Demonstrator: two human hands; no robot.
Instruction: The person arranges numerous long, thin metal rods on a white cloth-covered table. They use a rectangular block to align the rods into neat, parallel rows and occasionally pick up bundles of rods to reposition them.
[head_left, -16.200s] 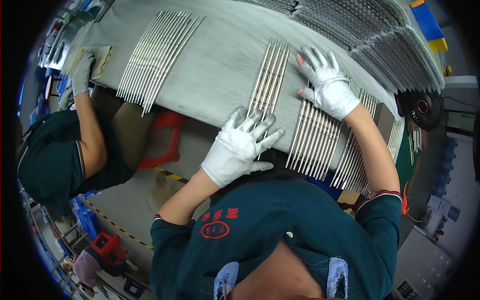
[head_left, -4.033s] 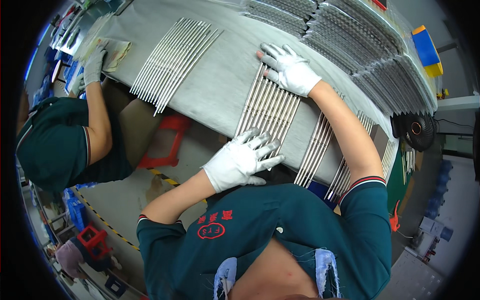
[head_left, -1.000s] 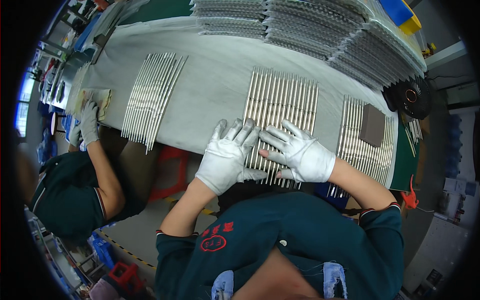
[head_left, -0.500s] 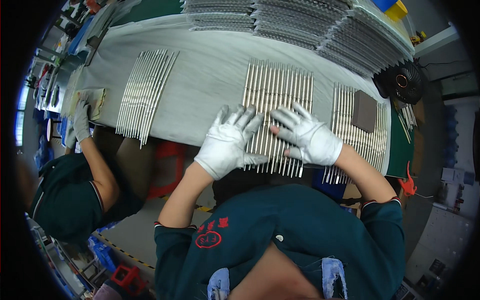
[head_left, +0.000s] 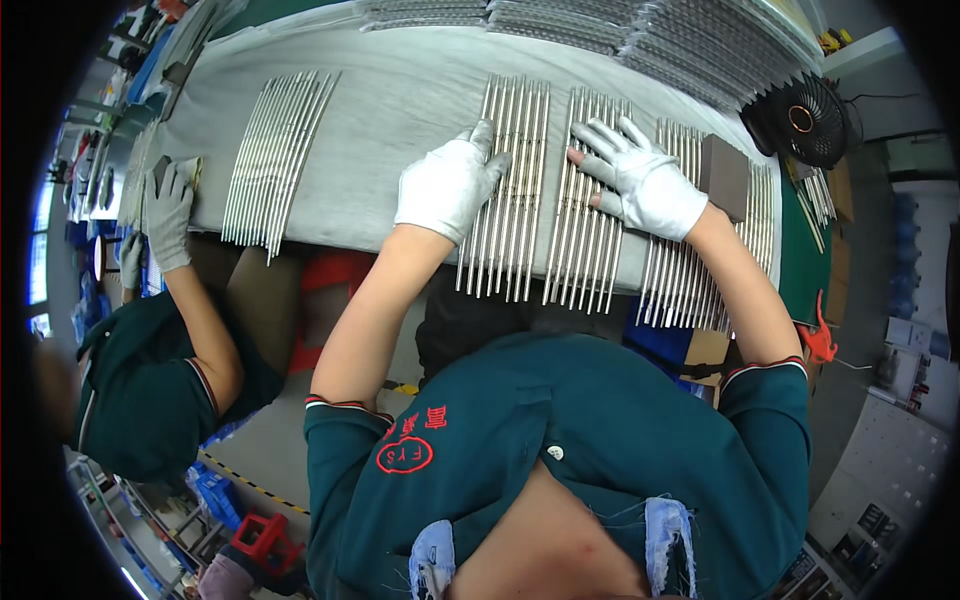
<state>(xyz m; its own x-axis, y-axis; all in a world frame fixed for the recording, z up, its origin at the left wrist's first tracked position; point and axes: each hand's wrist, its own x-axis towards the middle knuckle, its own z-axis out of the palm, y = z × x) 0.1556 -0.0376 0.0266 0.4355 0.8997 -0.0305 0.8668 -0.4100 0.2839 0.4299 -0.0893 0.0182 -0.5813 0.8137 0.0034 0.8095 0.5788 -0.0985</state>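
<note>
Your white knit cloth gloves (head_left: 447, 186) press shiny, smooth metal rods (head_left: 508, 190) — laid on a matt grey cloth-covered table (head_left: 400, 100).

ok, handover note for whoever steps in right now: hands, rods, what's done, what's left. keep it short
Left hand: white glove, resting flat on the left batch of metal rods, holding nothing.
Right hand: white glove, fingers spread flat on the middle batch of rods, holding nothing.
A gap separates these two batches. A third batch lies further right with a brown block on it.
A co-worker's grey-gloved hand is at the far left, beside another rod batch.
Stacked rods line the far edge of the grey-covered table.
Done: rods laid side by side in batches. Left: cannot tell from this view.
</note>
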